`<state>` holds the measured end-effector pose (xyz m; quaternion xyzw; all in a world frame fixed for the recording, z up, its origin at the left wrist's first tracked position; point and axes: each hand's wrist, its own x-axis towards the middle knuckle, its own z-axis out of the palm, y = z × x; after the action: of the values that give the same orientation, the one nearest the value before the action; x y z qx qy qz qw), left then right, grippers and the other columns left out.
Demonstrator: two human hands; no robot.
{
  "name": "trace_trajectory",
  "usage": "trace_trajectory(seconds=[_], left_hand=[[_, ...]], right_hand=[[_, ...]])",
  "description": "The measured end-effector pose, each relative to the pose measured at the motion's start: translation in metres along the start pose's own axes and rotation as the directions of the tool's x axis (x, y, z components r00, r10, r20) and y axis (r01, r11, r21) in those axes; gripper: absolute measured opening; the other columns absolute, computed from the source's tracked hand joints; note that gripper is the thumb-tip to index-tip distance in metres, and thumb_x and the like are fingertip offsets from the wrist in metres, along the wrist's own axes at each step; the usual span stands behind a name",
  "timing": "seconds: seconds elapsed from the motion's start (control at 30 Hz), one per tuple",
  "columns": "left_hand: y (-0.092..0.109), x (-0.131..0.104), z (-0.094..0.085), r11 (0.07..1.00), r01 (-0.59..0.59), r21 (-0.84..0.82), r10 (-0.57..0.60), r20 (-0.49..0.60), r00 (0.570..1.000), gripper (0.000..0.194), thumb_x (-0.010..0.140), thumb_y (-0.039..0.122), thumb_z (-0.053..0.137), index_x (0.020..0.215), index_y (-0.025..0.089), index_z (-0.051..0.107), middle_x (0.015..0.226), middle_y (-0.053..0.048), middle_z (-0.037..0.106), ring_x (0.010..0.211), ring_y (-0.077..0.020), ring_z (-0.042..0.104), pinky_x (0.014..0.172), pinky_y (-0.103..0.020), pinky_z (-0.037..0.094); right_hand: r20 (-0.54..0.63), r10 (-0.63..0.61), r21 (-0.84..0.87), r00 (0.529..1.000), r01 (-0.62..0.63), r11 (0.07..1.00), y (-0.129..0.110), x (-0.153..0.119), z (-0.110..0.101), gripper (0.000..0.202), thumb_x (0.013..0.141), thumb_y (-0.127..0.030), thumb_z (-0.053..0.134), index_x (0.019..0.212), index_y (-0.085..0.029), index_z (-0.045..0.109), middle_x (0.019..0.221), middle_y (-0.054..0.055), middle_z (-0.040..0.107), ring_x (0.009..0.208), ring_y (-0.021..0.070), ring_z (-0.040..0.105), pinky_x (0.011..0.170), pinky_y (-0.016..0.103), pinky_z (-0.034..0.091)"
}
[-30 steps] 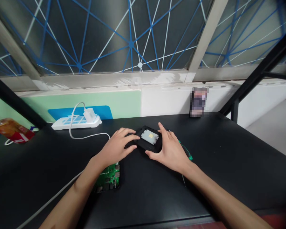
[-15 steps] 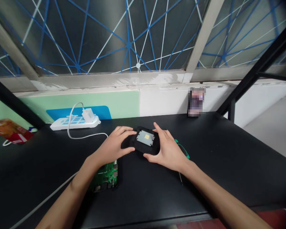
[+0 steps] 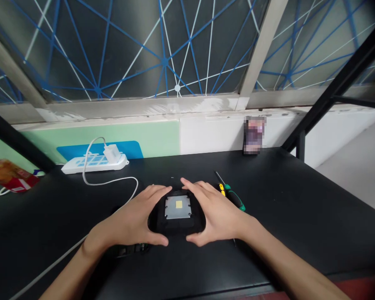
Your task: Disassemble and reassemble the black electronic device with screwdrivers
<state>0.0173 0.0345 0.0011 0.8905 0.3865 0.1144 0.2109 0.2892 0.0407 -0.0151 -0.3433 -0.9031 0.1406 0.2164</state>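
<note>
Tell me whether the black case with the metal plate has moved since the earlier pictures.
Yes: judged against the white power strip, the black case with the metal plate has shifted lower and somewhat left in the view.

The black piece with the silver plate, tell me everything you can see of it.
The black piece looks like plastic and roughly rectangular. On its visible face is a flat silver plate, metallic-looking, with small dark spots along its edges and a pale yellow square near its middle. The left hand and right hand grip it from opposite sides, over the black table. Whether it touches the table is unclear.
</note>
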Motion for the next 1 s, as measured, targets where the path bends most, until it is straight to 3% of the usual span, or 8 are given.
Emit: trace_trajectory(seconds=[0.1,0.23,0.43,0.6,0.7,0.8,0.9,1.0], left_hand=[[0.004,-0.002,0.003,0.999,-0.016,0.049,0.016,-0.012,1.0,0.109,0.068,0.055,0.085,0.155,0.025,0.027,0.15,-0.015,0.045,0.137,-0.0425,0.042,0.112,-0.06,0.04],[0.012,-0.001,0.006,0.999,-0.03,0.032,0.03,0.004,1.0,0.107,0.066,0.046,0.086,0.153,0.025,0.029,0.139,-0.012,0.052,0.127,-0.0383,0.05,0.109,-0.054,0.043],[0.014,0.002,0.012,0.999,0.007,0.047,-0.011,0.074,0.997,0.11,0.065,0.053,0.086,0.153,0.018,0.032,0.138,-0.016,0.052,0.129,-0.0406,0.046,0.113,-0.058,0.035],[0.009,0.001,0.017,0.999,-0.022,0.027,0.021,0.058,0.998,0.107,0.067,0.057,0.085,0.154,0.024,0.033,0.134,-0.013,0.054,0.123,-0.0372,0.049,0.108,-0.054,0.04],[0.009,0.001,0.018,0.999,-0.003,0.034,0.0,0.073,0.997,0.113,0.067,0.063,0.083,0.157,0.024,0.027,0.133,-0.014,0.053,0.123,-0.0381,0.049,0.107,-0.054,0.041],[0.011,0.002,0.018,0.998,0.026,0.056,-0.031,0.087,0.996,0.115,0.068,0.065,0.082,0.158,0.024,0.023,0.136,-0.015,0.051,0.128,-0.0401,0.046,0.107,-0.055,0.041],[0.013,0.003,0.017,0.997,0.048,0.061,-0.054,0.099,0.994,0.114,0.069,0.062,0.082,0.159,0.025,0.022,0.141,-0.014,0.049,0.132,-0.0392,0.044,0.11,-0.054,0.04],[0.014,0.004,0.016,0.994,0.085,0.069,-0.092,0.116,0.989,0.114,0.071,0.06,0.082,0.159,0.022,0.021,0.148,-0.015,0.046,0.137,-0.0386,0.041,0.112,-0.052,0.038]], right_hand=[[0.054,-0.012,-0.041,0.998,0.014,0.999,-0.005,-0.002,-0.001,0.126,0.061,-0.056,0.081,0.16,-0.013,0.016,0.143,0.022,0.054,0.124,0.0374,0.055,0.106,0.053,0.044],[0.139,-0.012,-0.08,0.99,0.024,0.997,-0.01,-0.005,-0.002,0.122,0.063,-0.058,0.08,0.16,-0.015,0.019,0.144,0.02,0.055,0.126,0.0389,0.055,0.109,0.054,0.041],[0.236,0.041,-0.122,0.971,-0.012,0.992,-0.015,-0.007,0.0,0.124,0.062,-0.061,0.082,0.159,-0.012,0.021,0.144,0.023,0.055,0.126,0.0404,0.057,0.109,0.055,0.042],[0.233,0.015,-0.123,0.972,0.014,0.992,-0.013,-0.007,0.001,0.121,0.064,-0.066,0.08,0.159,-0.016,0.024,0.147,0.022,0.054,0.132,0.0399,0.054,0.109,0.054,0.043],[0.162,-0.006,-0.113,0.987,0.024,0.993,-0.007,-0.004,-0.001,0.105,0.072,-0.073,0.07,0.155,-0.017,0.035,0.139,0.018,0.062,0.123,0.0357,0.061,0.105,0.051,0.047],[-0.068,0.141,-0.228,0.988,-0.153,0.962,0.004,0.001,-0.005,0.071,0.09,-0.063,0.056,0.144,-0.018,0.05,0.119,0.013,0.072,0.108,0.0305,0.068,0.095,0.047,0.053],[-0.343,0.334,-0.33,0.878,-0.446,0.832,0.019,0.002,-0.01,0.046,0.098,-0.047,0.05,0.129,-0.015,0.062,0.104,0.011,0.074,0.097,0.0274,0.07,0.081,0.04,0.056],[-0.407,0.462,-0.414,0.788,-0.61,0.675,0.03,0.0,-0.013,0.039,0.097,-0.047,0.052,0.116,-0.017,0.068,0.097,0.01,0.073,0.083,0.0271,0.072,0.062,0.035,0.052]])
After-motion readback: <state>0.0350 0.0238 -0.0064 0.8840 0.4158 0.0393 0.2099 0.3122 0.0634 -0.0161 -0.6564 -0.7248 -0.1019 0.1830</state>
